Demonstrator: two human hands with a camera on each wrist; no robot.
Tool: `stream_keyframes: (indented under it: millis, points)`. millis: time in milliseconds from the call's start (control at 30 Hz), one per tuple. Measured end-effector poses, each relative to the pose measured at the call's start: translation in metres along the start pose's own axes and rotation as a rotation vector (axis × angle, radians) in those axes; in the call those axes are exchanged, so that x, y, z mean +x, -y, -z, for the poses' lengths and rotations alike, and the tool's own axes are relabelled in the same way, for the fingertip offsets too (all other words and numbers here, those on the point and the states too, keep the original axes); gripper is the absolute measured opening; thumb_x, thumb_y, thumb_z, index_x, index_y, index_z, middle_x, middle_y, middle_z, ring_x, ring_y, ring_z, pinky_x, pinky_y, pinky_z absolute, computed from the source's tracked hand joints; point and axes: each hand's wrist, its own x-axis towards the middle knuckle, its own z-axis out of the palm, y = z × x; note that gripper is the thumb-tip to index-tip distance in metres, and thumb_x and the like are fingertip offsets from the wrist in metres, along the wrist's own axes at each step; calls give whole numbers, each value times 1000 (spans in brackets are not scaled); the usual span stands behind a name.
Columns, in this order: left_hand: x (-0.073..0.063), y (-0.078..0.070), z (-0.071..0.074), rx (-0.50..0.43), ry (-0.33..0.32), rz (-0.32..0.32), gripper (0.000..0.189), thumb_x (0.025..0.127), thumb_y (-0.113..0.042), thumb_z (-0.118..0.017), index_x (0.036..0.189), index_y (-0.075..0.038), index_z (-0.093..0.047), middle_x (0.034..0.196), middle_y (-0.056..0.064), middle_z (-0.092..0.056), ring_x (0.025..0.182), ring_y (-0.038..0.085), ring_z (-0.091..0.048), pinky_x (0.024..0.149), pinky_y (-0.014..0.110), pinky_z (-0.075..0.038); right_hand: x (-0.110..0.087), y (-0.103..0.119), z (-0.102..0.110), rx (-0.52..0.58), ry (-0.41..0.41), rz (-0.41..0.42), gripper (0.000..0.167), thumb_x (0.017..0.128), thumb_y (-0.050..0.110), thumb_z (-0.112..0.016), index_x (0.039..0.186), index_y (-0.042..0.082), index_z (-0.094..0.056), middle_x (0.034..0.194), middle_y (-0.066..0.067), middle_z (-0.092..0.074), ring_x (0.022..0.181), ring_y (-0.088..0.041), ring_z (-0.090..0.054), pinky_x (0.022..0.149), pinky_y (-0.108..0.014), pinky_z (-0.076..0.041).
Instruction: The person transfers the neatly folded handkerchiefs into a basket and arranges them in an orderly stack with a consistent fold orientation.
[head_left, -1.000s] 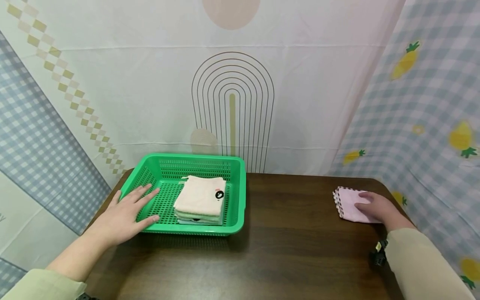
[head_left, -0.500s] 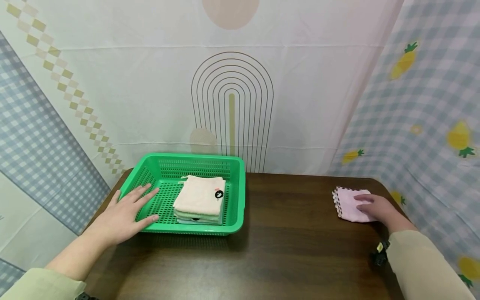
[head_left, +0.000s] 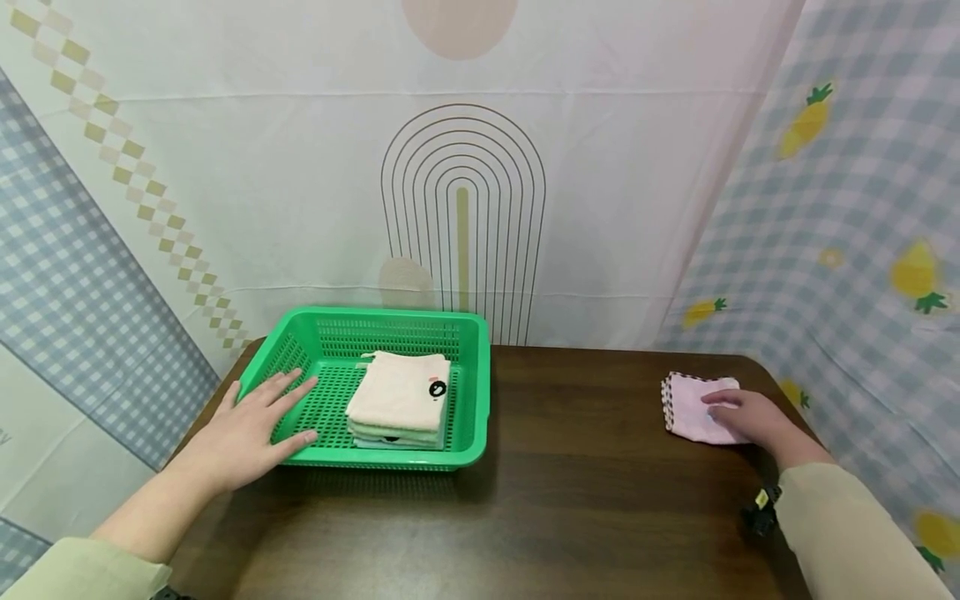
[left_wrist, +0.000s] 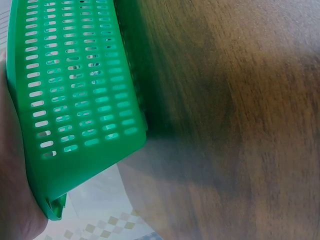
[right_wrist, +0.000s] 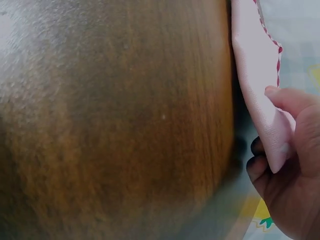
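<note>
My left hand (head_left: 251, 429), fingers spread and straight, rests over the left front rim of a green plastic basket (head_left: 483, 400). Inside the basket lies a stack of folded small towels (head_left: 401, 392), a cream one with a black round mark on top and green and bluish ones beneath. At the far right of the table, my right hand (head_left: 753, 417) pinches a folded pink towel (head_left: 690, 404) with a checkered edge. In the right wrist view the thumb lies on the pink towel (right_wrist: 255, 65) and other fingers are curled under its near corner.
The brown wooden table (head_left: 570, 500) carries the basket and the pink towel. A white patterned cloth (head_left: 600, 208) hangs behind it. Checked curtains (head_left: 780, 250) close in on the right and left sides.
My right hand has crept slightly left over the pink towel, which stays in nearly the same place. The left hand and the basket look unmoved.
</note>
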Motion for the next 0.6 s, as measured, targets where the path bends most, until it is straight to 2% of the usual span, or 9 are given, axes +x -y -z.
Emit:
stream_keyframes:
  millis: [300,600]
  points:
    - [0,1,0,1,0,-2,79,96,-62,-51,160,-27,-22,161,13,-26,145,42,-26,111,72,1,1,0,-8,-13,-68,30,58,96,48,-61,133,3,-60,144,-40,-35,125,-54,-38,101,-69,-30]
    - [0,1,-1,10,-3,-5,79,96,-61,-53,160,-27,-23,161,14,-26,144,43,-27,110,73,-1,-6,14,-13,-10,-157,59,65,96,56,-56,139,7,-58,148,-34,-37,135,-55,-31,103,-69,-29]
